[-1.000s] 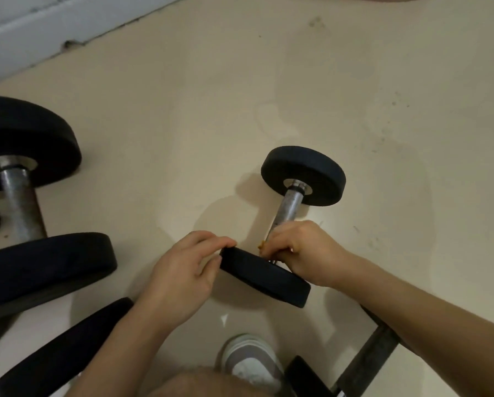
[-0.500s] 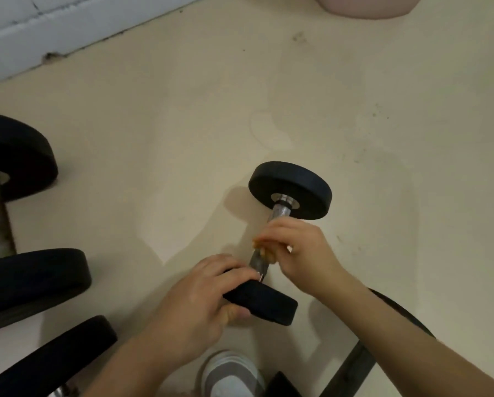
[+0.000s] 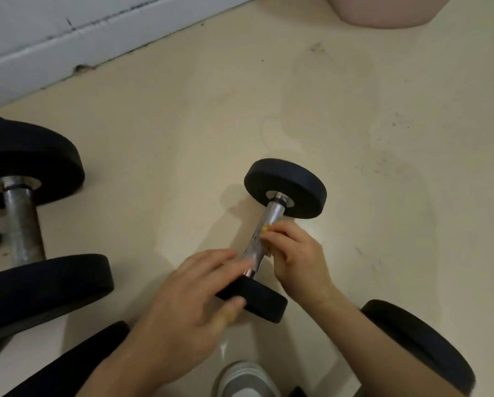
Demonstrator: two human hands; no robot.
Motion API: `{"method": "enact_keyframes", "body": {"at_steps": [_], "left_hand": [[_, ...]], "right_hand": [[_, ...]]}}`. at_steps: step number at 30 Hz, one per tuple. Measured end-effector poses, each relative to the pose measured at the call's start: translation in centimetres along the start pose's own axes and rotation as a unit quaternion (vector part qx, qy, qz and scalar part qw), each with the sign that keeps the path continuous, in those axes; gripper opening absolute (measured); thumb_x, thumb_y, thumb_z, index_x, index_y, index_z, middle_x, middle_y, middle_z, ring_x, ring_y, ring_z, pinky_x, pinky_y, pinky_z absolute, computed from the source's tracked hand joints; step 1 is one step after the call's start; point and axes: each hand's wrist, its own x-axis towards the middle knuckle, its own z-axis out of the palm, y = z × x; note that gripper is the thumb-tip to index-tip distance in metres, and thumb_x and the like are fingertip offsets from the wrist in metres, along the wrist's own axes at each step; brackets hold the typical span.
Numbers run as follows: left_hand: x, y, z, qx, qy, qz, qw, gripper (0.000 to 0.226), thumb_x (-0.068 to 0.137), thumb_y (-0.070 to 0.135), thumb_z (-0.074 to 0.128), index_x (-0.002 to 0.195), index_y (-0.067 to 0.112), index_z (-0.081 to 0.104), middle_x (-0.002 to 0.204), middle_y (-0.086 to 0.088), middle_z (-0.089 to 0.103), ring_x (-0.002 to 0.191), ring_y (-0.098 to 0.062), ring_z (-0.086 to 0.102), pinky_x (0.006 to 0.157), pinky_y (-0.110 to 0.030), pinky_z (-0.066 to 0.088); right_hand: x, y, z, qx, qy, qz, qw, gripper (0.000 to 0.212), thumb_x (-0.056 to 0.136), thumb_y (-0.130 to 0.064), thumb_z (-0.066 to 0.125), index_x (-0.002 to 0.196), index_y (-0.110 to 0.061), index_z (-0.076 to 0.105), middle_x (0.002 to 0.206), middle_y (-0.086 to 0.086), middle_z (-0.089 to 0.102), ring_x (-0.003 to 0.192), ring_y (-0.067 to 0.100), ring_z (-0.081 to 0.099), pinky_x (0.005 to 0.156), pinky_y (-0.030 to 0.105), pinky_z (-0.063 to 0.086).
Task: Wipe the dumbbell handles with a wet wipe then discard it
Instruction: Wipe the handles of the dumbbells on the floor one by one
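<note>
On the beige floor, at its left edge, lies a large dumbbell with thick black rubber discs and a rusty grey steel bar, well apart from the hands. Below it, at the bottom left corner, a further black disc shows only in part. Near the middle of the floor lies the small dumbbell with two black round discs and a shiny knurled metal handle, tilted so that its far disc points to the upper right. The left hand grips the near disc, fingers over its top edge and thumb on its face. Just to the right, the right hand presses its bunched fingertips against the side of the handle; a small yellowish scrap peeks out between them, too small to tell whether it is the wipe. A grey-and-white shoe sits at the bottom edge, and another black disc lies at the bottom right. A pale pink rounded object sits at the top edge.
</note>
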Motion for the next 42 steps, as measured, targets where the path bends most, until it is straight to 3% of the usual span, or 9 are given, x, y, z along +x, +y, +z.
{"method": "enact_keyframes", "body": {"at_steps": [11, 15, 20, 24, 29, 32, 34, 38, 42], "left_hand": [[-0.1, -2.0, -1.1, 0.004, 0.055, -0.063, 0.996, 0.052, 0.084, 0.011, 0.044, 0.12, 0.046, 0.06, 0.136, 0.019, 0.05, 0.135, -0.002, 0.032, 0.11, -0.026, 0.026], [0.0, -1.5, -2.9, 0.073, 0.068, -0.11, 0.989, 0.045, 0.081, 0.037, 0.046, 0.123, 0.034, 0.062, 0.136, 0.014, 0.051, 0.13, -0.007, 0.039, 0.109, -0.034, 0.035], [-0.1, -1.3, -2.3, 0.14, 0.003, -0.13, 0.982, 0.065, 0.075, 0.074, 0.028, 0.134, 0.051, 0.039, 0.152, 0.015, 0.027, 0.144, -0.011, 0.015, 0.113, -0.037, 0.024], [-0.2, -2.7, -3.9, 0.179, 0.016, -0.138, 0.974, 0.063, 0.085, 0.056, 0.022, 0.144, 0.039, 0.03, 0.157, 0.011, 0.018, 0.146, -0.009, 0.002, 0.117, -0.045, 0.005], [-0.3, -3.0, -4.6, 0.119, 0.074, -0.102, 0.985, 0.073, 0.07, -0.006, 0.057, 0.131, 0.035, 0.052, 0.145, 0.005, 0.044, 0.14, -0.015, 0.029, 0.111, -0.049, 0.03], [0.1, -3.4, -5.6, 0.044, 0.104, -0.169, 0.979, 0.044, 0.091, 0.046, 0.049, 0.135, 0.042, 0.045, 0.149, 0.022, 0.025, 0.143, 0.0, 0.01, 0.118, -0.04, 0.019], [0.6, -3.9, -6.2, 0.043, 0.097, -0.194, 0.975, 0.065, 0.077, 0.066, 0.051, 0.136, 0.04, 0.042, 0.15, 0.021, 0.021, 0.143, -0.001, 0.009, 0.118, -0.036, 0.018], [1.4, -4.8, -7.4, 0.055, 0.084, -0.228, 0.968, 0.067, 0.079, 0.055, 0.062, 0.139, 0.034, 0.038, 0.156, 0.01, 0.018, 0.143, -0.008, 0.016, 0.117, -0.033, 0.021], [2.1, -4.7, -9.2, 0.205, -0.005, -0.254, 0.945, 0.066, 0.094, 0.055, 0.032, 0.15, 0.029, 0.01, 0.16, -0.004, 0.003, 0.147, -0.017, 0.003, 0.119, -0.04, 0.002]], "right_hand": [[3.7, -1.1, 1.3, 0.093, -0.042, 0.105, 0.989, 0.014, 0.083, -0.008, 0.068, 0.094, -0.013, 0.075, 0.103, -0.002, 0.064, 0.091, 0.007, 0.059, 0.088, 0.023, 0.052], [2.6, -3.0, 1.3, 0.121, -0.151, 0.0, 0.981, 0.014, 0.079, -0.005, 0.07, 0.09, -0.013, 0.076, 0.097, -0.001, 0.068, 0.087, 0.013, 0.064, 0.087, 0.026, 0.052], [7.1, -2.2, 3.8, 0.094, 0.018, 0.048, 0.994, 0.013, 0.082, -0.004, 0.066, 0.09, -0.008, 0.074, 0.098, 0.004, 0.068, 0.089, 0.016, 0.063, 0.085, 0.032, 0.054], [6.0, -4.0, 4.4, 0.125, -0.07, -0.034, 0.989, 0.011, 0.081, -0.006, 0.067, 0.087, -0.01, 0.075, 0.093, 0.002, 0.071, 0.084, 0.015, 0.065, 0.085, 0.03, 0.054], [9.0, -3.5, 6.8, 0.118, 0.095, 0.053, 0.987, 0.016, 0.079, 0.003, 0.065, 0.09, -0.005, 0.074, 0.095, 0.007, 0.071, 0.087, 0.016, 0.065, 0.087, 0.026, 0.052], [6.7, -5.3, 7.4, 0.159, 0.044, -0.021, 0.986, 0.015, 0.078, 0.004, 0.067, 0.088, -0.005, 0.074, 0.094, 0.007, 0.072, 0.087, 0.014, 0.067, 0.084, 0.027, 0.054], [8.0, -5.1, 7.6, 0.171, 0.068, -0.01, 0.983, 0.014, 0.079, 0.001, 0.067, 0.09, -0.005, 0.074, 0.094, 0.006, 0.071, 0.085, 0.014, 0.066, 0.083, 0.024, 0.053], [12.1, -5.4, 9.1, 0.143, 0.106, 0.108, 0.978, 0.016, 0.082, -0.002, 0.067, 0.095, -0.009, 0.074, 0.102, 0.003, 0.07, 0.093, 0.014, 0.064, 0.09, 0.028, 0.051], [10.3, -8.4, 9.6, 0.163, -0.06, -0.029, 0.984, 0.019, 0.075, 0.0, 0.07, 0.086, -0.014, 0.076, 0.092, 0.0, 0.074, 0.087, 0.012, 0.066, 0.089, 0.031, 0.052]]}}
